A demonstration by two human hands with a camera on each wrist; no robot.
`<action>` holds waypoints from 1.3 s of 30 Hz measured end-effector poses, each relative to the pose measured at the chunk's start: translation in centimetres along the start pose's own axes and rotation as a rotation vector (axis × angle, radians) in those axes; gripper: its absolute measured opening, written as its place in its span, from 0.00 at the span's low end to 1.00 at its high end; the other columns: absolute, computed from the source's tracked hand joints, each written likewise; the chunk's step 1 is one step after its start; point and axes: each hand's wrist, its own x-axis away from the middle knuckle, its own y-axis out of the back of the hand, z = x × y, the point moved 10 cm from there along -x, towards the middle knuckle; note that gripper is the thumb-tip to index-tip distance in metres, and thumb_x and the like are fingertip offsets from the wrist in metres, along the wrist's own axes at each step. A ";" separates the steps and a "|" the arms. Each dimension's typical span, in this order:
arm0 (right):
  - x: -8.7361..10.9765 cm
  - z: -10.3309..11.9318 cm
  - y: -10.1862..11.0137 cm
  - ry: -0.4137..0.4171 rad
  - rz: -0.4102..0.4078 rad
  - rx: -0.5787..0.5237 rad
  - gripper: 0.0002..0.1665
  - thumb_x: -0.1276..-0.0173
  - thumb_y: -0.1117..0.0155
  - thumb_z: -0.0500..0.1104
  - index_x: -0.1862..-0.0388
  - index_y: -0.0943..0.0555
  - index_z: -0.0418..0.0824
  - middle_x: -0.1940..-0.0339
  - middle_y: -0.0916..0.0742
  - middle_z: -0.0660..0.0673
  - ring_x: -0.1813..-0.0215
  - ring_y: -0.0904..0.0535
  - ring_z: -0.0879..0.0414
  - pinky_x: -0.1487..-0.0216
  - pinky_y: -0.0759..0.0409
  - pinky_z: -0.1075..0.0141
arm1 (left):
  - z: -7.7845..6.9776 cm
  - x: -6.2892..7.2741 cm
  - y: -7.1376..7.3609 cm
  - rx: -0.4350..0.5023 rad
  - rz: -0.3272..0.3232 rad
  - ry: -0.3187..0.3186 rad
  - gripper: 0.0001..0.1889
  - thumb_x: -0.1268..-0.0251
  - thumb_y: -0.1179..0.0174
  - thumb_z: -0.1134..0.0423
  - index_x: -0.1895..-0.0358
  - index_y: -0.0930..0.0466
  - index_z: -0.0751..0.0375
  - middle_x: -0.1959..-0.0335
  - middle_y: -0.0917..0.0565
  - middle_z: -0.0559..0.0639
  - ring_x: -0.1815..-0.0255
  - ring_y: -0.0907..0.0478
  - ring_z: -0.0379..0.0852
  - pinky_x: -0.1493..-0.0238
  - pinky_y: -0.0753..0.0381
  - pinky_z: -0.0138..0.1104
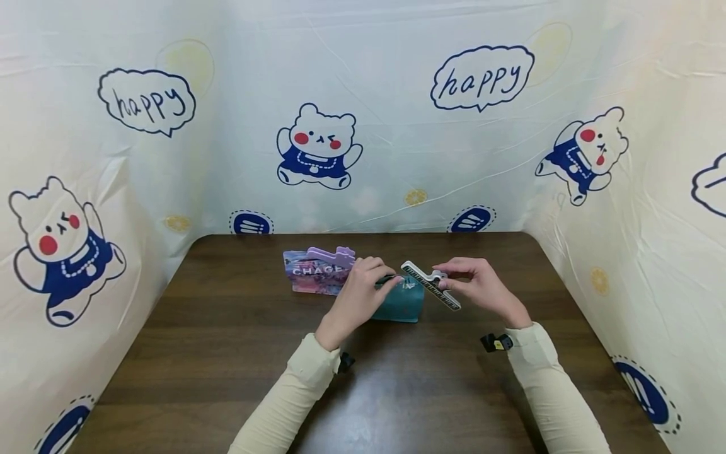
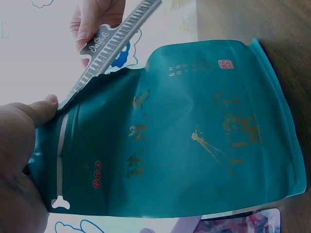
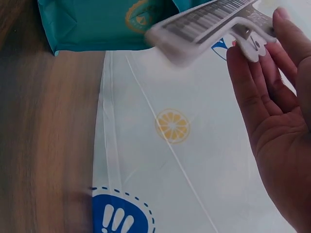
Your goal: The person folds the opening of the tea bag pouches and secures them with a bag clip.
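So far the white sealing clip (image 1: pixel 432 285) has not been closed over the teal pouch (image 1: pixel 401 304): the right hand (image 1: pixel 482 289) pinches the clip by its tab between thumb and fingertips and holds it slanted at the pouch's top edge, while the left hand (image 1: pixel 358 299) grips the pouch's upper corner, thumb pressed on the front, and keeps it standing on the table (image 1: pixel 227 353). What looks left is to get the clip's long bars across the mouth and press them together. Behind the left hand a second, pink and blue pouch (image 1: pixel 313 276) stands with a lilac clip (image 1: pixel 331 255) along its top. Whether the white clip's bars already straddle the pouch edge is hard to judge; the left wrist view suggests they only touch one end.
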 end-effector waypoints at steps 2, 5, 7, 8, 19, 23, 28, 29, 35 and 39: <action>0.0 0.0 0.0 -0.001 -0.002 -0.009 0.18 0.35 0.26 0.37 0.46 0.12 0.45 0.55 0.11 0.48 0.59 0.19 0.55 0.58 0.16 0.60 | 0.0 0.0 0.0 0.002 0.000 0.002 0.04 0.41 0.27 0.68 0.64 0.11 0.61 0.70 0.18 0.48 0.67 0.24 0.44 0.60 0.31 0.38; 0.0 -0.1 0.0 -0.008 -0.005 -0.014 0.17 0.34 0.28 0.36 0.46 0.12 0.45 0.54 0.11 0.48 0.58 0.19 0.55 0.58 0.17 0.61 | 0.1 0.1 -0.1 0.006 0.002 0.005 0.04 0.40 0.27 0.68 0.64 0.11 0.61 0.70 0.18 0.48 0.67 0.24 0.43 0.60 0.31 0.38; 0.0 -0.1 0.0 -0.003 -0.009 -0.012 0.17 0.33 0.29 0.36 0.46 0.12 0.45 0.53 0.11 0.48 0.59 0.19 0.54 0.59 0.17 0.63 | 0.1 0.1 -0.1 0.009 0.003 0.006 0.03 0.40 0.27 0.67 0.64 0.11 0.61 0.70 0.18 0.48 0.67 0.24 0.43 0.60 0.31 0.38; 0.0 -0.2 0.0 -0.004 -0.010 -0.013 0.16 0.33 0.29 0.35 0.46 0.12 0.44 0.53 0.12 0.47 0.59 0.19 0.54 0.59 0.18 0.63 | 0.1 0.1 -0.1 0.011 0.002 0.006 0.03 0.40 0.27 0.67 0.64 0.11 0.61 0.70 0.18 0.48 0.67 0.25 0.43 0.60 0.31 0.38; 0.0 -0.1 0.4 0.024 -0.026 0.002 0.15 0.33 0.30 0.32 0.48 0.12 0.39 0.52 0.11 0.43 0.60 0.19 0.56 0.60 0.18 0.67 | 0.3 0.1 -0.2 0.004 0.011 0.022 0.04 0.39 0.27 0.66 0.63 0.11 0.60 0.70 0.17 0.48 0.66 0.24 0.43 0.60 0.30 0.38; -0.2 -0.3 0.5 0.021 -0.032 0.008 0.16 0.35 0.29 0.30 0.49 0.12 0.37 0.52 0.11 0.42 0.59 0.18 0.56 0.60 0.18 0.68 | 0.2 0.1 -0.2 0.007 0.012 0.027 0.04 0.40 0.27 0.67 0.63 0.11 0.60 0.70 0.17 0.47 0.66 0.24 0.43 0.59 0.29 0.37; -0.5 -0.3 0.5 0.052 -0.024 0.003 0.16 0.37 0.29 0.28 0.50 0.12 0.35 0.53 0.11 0.40 0.58 0.17 0.54 0.60 0.18 0.67 | 0.2 0.0 -0.1 0.007 0.010 0.025 0.04 0.40 0.27 0.67 0.64 0.11 0.60 0.70 0.17 0.47 0.66 0.24 0.43 0.59 0.29 0.37; -0.5 -0.3 0.5 0.057 -0.020 0.004 0.16 0.37 0.29 0.28 0.50 0.12 0.35 0.54 0.11 0.41 0.58 0.17 0.54 0.60 0.18 0.67 | 0.2 -0.1 -0.1 0.008 0.008 0.023 0.04 0.40 0.27 0.67 0.64 0.11 0.60 0.70 0.17 0.47 0.66 0.23 0.43 0.59 0.29 0.37; -0.8 -0.2 0.6 0.084 0.002 0.011 0.16 0.36 0.28 0.31 0.50 0.11 0.40 0.55 0.10 0.46 0.57 0.17 0.58 0.60 0.17 0.64 | 0.2 -0.2 -0.1 0.013 0.007 0.019 0.03 0.40 0.27 0.67 0.64 0.11 0.61 0.70 0.17 0.47 0.66 0.23 0.43 0.59 0.29 0.37; -1.0 0.1 0.4 0.116 0.020 0.013 0.16 0.35 0.28 0.32 0.49 0.11 0.41 0.55 0.10 0.46 0.58 0.17 0.58 0.63 0.18 0.63 | 0.2 -0.2 -0.1 0.016 0.013 0.025 0.03 0.39 0.28 0.66 0.64 0.11 0.60 0.70 0.17 0.47 0.66 0.23 0.43 0.59 0.29 0.37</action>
